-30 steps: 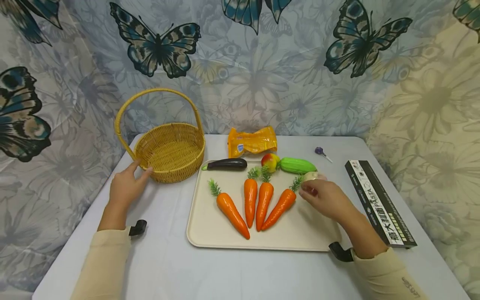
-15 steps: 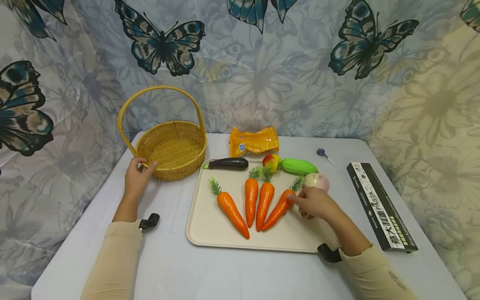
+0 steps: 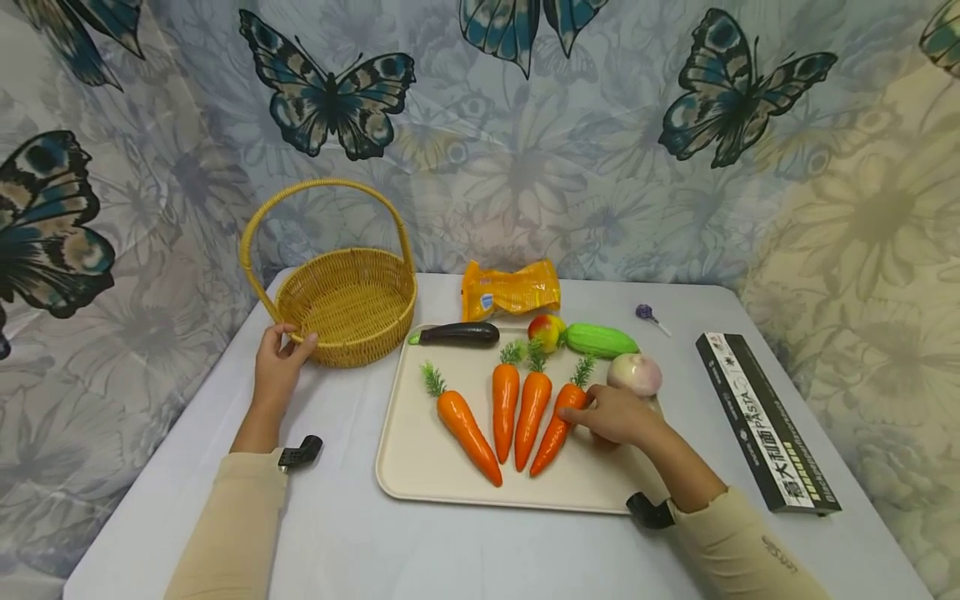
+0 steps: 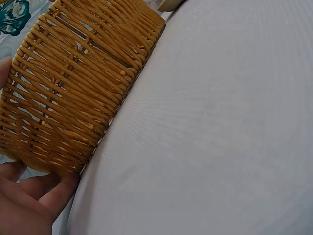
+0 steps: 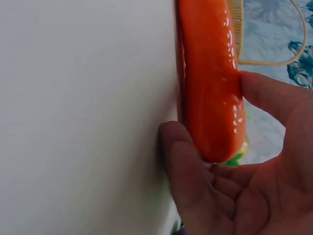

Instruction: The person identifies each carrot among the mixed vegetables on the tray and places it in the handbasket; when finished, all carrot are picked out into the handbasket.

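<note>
My left hand (image 3: 281,367) holds the near left rim of a yellow wicker basket (image 3: 360,343); in the left wrist view the thumb lies against the weave and the other fingers reach under the basket's side (image 4: 83,83). On the cream tray (image 3: 427,467), my right hand (image 3: 618,414) pinches the rightmost orange carrot (image 3: 557,429) near its leafy top. The right wrist view has the thumb pressing one side of the carrot (image 5: 210,83) and the fingers along the other. Three more carrots, including the leftmost carrot (image 3: 467,429), lie left of it.
Along the tray's back lie an eggplant (image 3: 461,335), a red-yellow mango-like fruit (image 3: 545,332), a green cucumber-like vegetable (image 3: 602,340) and a pinkish onion (image 3: 634,374). Behind is an orange packet (image 3: 512,288). A lollipop (image 3: 645,312) and a black pasta box (image 3: 765,421) are to the right.
My right hand has moved from beside the onion leftward onto the rightmost carrot, which has turned slightly. My left hand has settled its fingers on the basket's rim.
</note>
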Available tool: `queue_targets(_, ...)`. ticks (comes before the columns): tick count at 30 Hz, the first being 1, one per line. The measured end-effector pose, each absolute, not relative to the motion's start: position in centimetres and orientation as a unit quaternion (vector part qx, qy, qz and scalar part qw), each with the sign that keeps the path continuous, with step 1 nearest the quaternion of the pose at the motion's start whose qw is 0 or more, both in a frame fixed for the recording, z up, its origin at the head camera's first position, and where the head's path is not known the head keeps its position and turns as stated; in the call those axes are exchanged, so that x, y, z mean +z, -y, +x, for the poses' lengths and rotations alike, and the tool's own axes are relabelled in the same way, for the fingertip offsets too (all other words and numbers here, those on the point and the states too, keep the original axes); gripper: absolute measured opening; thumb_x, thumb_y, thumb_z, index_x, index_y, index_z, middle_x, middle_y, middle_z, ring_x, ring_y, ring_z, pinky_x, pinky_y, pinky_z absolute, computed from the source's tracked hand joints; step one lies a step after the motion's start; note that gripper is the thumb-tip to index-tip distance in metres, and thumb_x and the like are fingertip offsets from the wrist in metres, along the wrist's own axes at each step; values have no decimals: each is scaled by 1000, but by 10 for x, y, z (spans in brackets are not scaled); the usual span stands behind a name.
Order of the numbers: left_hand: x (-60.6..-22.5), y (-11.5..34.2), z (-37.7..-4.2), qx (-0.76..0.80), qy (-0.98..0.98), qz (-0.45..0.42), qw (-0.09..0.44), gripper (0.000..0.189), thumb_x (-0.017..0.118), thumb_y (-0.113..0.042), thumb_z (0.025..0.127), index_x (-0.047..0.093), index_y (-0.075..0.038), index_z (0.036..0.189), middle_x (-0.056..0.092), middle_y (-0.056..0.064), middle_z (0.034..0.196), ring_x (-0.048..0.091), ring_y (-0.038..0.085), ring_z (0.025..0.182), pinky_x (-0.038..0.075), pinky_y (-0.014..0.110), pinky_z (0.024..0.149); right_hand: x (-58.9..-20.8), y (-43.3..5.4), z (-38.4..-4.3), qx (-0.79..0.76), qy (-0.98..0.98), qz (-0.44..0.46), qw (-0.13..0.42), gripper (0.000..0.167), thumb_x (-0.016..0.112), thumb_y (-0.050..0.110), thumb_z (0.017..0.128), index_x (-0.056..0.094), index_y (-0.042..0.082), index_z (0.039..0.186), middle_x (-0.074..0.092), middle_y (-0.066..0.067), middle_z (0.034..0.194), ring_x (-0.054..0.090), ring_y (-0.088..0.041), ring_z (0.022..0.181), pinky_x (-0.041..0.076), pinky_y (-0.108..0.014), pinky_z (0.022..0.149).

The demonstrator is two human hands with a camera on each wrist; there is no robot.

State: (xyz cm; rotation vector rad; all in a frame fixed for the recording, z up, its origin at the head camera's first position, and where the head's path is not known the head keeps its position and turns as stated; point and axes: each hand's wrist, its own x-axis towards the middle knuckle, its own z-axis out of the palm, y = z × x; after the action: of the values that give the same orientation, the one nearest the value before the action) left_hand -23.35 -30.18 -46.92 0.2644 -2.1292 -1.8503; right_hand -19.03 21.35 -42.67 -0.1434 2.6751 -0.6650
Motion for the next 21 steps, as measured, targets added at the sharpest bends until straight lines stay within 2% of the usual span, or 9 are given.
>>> queue_targets(5, -470, 303, -233, -642, 745, 97, 151, 50, 71, -32, 90, 43, -9, 123, 10, 0, 162, 26, 34, 141, 37, 40, 107, -429, -215, -190, -361, -910, -43, 199, 63, 69, 42, 88, 48, -4, 125, 62, -10, 81, 64, -21, 60, 55, -35, 55)
queue_targets(10, -470, 303, -234, -642, 747, 92, 149, 57, 71, -34, 90, 40, -4, 128, 8, 0, 162, 24, 35, 142, 36, 41, 109, -429, -217, -190, -487, -845, -62, 212, 62, 70, 23, 90, 36, -7, 133, 66, -15, 87, 68, -31, 73, 58, -41, 65)
queue_targets(14, -471, 302, -237, -643, 747, 86, 148, 55, 70, -32, 91, 39, -4, 128, 9, 2, 162, 23, 34, 142, 36, 40, 108, -428, -220, -192, -545, -802, -82, 233, 62, 65, 21, 94, 30, -6, 138, 68, -16, 94, 68, -34, 81, 58, -46, 72)
queue_targets(21, -474, 304, -233, -632, 758, 93, 133, 59, 69, -36, 91, 38, -6, 131, 4, 1, 162, 21, 32, 143, 33, 45, 110, -425, -222, -197, -580, -770, -107, 244, 64, 57, 29, 99, 24, 1, 147, 65, -18, 109, 66, -33, 92, 55, -48, 81)
